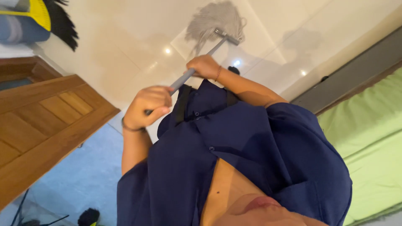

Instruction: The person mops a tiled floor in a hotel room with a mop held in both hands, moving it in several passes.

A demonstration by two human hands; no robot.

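Person is standing over a glossy pale tiled floor (125, 46), wearing a dark blue shirt (234, 159). Both hands are gripping the grey handle (214, 46) of a string mop.

- Left hand (148, 104): fingers are clenching the upper end of the handle, close to the chest.
- Right hand (205, 67): sitting lower on the shaft, fingers wrapping it; a thin bracelet (218, 73) is showing at the wrist.
- Mop head (217, 19): pale strands are lying fanned on the tile, well ahead of the feet.

Step, as judged: a mopping stroke is under way with the head at full reach. The tile is possibly wet, though glare is making that hard to confirm. A following stroke would call for both grips staying firm and the head staying flat.

Around: wooden door (42, 121) to the left, a yellow broom (46, 16) beyond it, green bedding (368, 125) to the right.
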